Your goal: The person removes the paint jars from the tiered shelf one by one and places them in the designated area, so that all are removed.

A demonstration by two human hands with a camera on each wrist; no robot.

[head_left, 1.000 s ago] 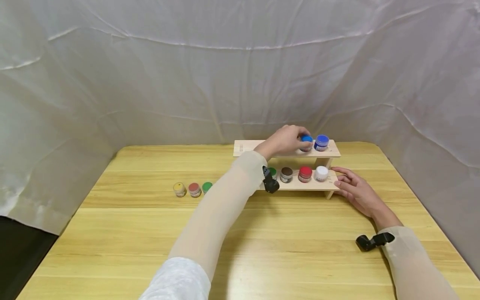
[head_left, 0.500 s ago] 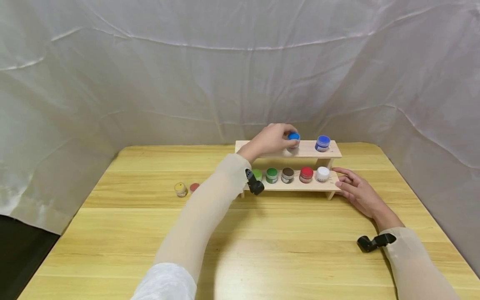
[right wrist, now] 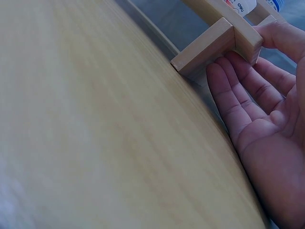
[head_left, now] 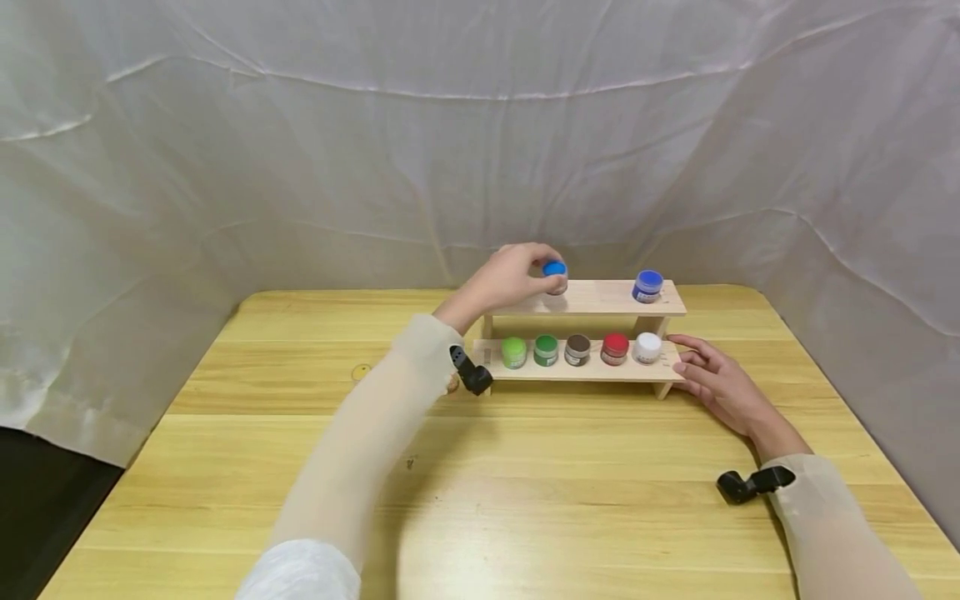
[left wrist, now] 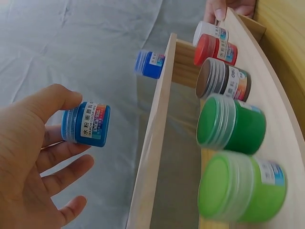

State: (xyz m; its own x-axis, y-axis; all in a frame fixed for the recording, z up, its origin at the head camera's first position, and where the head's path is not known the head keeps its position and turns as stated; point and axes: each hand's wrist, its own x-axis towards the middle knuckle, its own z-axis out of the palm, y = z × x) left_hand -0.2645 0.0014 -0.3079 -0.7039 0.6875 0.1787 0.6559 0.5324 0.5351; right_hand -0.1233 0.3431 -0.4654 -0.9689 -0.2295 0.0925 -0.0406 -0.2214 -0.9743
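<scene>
My left hand [head_left: 504,277] pinches a light-blue gouache paint jar [left wrist: 93,124] between thumb and fingers, over the left part of the upper shelf of a two-tier wooden rack [head_left: 600,293]. In the left wrist view the jar lies on its side relative to the picture, its other fingers spread below. A dark-blue jar [head_left: 648,287] stands at the upper shelf's right end. Along the lower shelf stand jars in light green [head_left: 513,353], green [head_left: 546,351], brown [head_left: 577,351], red [head_left: 615,350] and white [head_left: 648,348]. My right hand [head_left: 716,387] grips that shelf's right end, thumb on top.
On the wooden table [head_left: 570,500], a yellow-lidded jar [head_left: 361,372] shows just past my left forearm, which hides what lies behind it. Grey cloth [head_left: 480,167] hangs close behind the rack and along both sides.
My left hand has carried the light-blue jar leftward along the upper shelf, away from the dark-blue one. The left forearm now covers more of the table jars. My right hand keeps its place.
</scene>
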